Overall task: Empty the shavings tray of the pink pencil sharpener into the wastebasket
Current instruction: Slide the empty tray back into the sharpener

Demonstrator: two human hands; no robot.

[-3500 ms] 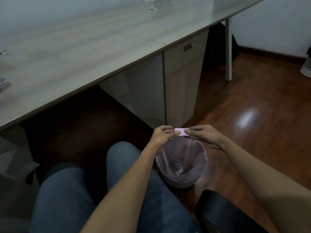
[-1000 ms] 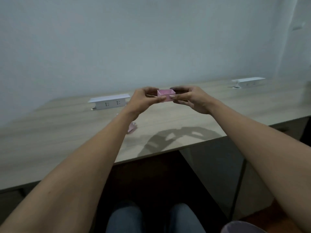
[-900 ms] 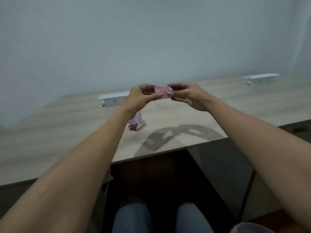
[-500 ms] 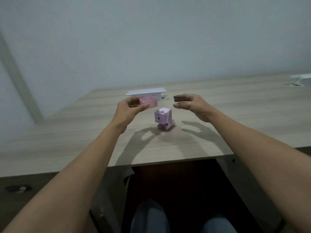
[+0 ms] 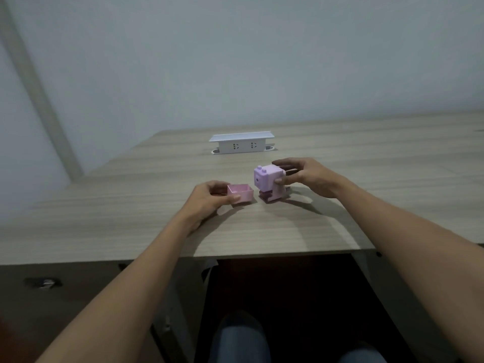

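The pink pencil sharpener (image 5: 267, 182), a small blocky figure, stands upright on the wooden desk (image 5: 262, 231). My right hand (image 5: 305, 175) grips its upper block from the right side. The small pink shavings tray (image 5: 241, 193) sits open side up just left of the sharpener, low over the desk. My left hand (image 5: 209, 197) holds the tray by its left end, thumb on the near wall. Nothing shows inside the tray. The wastebasket is out of view.
A white socket box (image 5: 242, 145) stands on the desk behind the sharpener, by the wall. The desk's front edge runs below my forearms, with my knees (image 5: 241, 336) and a dark gap under it. A drawer front (image 5: 42, 282) is at lower left.
I turned from the wastebasket back to the desk. My right hand let go of the tray and took hold of the sharpener. My left hand lowered the tray beside it.
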